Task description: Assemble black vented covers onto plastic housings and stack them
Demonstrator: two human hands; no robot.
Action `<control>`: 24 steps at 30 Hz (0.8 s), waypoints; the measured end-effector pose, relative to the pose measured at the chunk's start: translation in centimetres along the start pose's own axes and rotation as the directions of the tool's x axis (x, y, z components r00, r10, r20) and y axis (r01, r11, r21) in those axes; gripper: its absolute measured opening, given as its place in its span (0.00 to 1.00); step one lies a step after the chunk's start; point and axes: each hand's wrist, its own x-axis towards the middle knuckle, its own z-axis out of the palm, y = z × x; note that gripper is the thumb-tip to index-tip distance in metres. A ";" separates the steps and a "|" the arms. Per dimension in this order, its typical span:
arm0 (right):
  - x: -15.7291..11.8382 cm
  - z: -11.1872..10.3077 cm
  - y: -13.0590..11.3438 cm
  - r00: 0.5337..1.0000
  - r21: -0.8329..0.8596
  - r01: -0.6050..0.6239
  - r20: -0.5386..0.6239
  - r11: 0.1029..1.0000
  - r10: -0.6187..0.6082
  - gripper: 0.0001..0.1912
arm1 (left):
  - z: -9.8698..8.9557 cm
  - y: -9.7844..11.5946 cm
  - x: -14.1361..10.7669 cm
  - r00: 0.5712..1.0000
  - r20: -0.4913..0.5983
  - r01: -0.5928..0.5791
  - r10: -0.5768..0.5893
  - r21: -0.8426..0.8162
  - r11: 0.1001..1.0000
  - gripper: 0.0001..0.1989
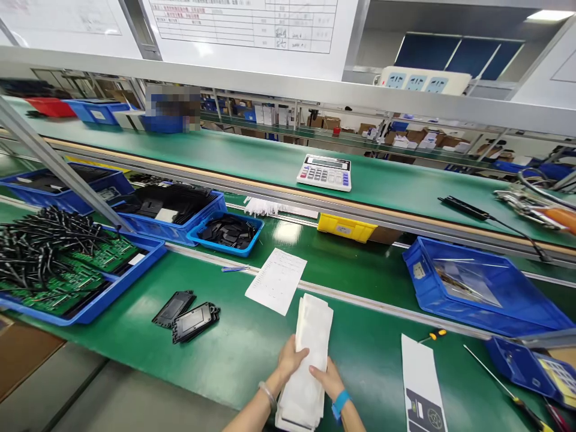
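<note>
A long stack of white paper-like strips lies between my two hands over the front of the green bench. My left hand grips its left side with the thumb on top; a bracelet is on that wrist. On the right side my right hand grips the same stack, thumb also on top, with a blue band at the wrist. The fingers beneath the stack are hidden. A printed sheet lies just beyond the stack. Two black plastic housings lie to the left, one partly over the other.
Left stands a blue tray of green circuit boards with black wires. Behind are a bin of black parts and a small tray. Right are a white printed strip, screwdrivers and a blue bin. A calculator sits on the shelf.
</note>
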 end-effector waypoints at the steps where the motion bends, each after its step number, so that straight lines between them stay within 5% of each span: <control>1: 0.0 0.0 0.1 0.998 -0.118 -0.009 -0.059 0.993 0.002 0.39 | -0.1 0.4 -0.1 1.000 -0.018 -0.015 0.017 0.107 0.994 0.21; 5: -0.2 -0.4 0.4 0.978 -0.329 0.041 -0.178 0.943 -0.105 0.48 | 1.5 2.2 -1.1 0.998 -0.013 -0.051 0.063 0.437 0.898 0.23; 10: -1.2 -2.6 0.1 0.999 0.163 -0.013 -0.045 0.987 0.020 0.46 | 5.9 3.8 -2.6 0.985 0.117 -0.169 0.124 0.569 0.805 0.20; 13: -1.9 -5.1 -0.1 0.999 0.280 0.000 -0.039 0.960 0.011 0.46 | 7.7 3.7 -2.3 0.978 0.175 -0.193 0.110 0.579 0.793 0.26; 19: -2.5 -8.0 -0.7 0.999 0.256 -0.012 -0.027 0.967 0.020 0.42 | 9.5 2.8 -0.4 0.991 0.134 -0.060 -0.025 0.592 0.804 0.40; 24: -2.5 -7.2 -1.5 0.980 -0.116 0.197 -0.003 0.973 -0.199 0.37 | 9.2 3.3 0.9 0.988 0.128 0.017 -0.087 0.472 0.882 0.48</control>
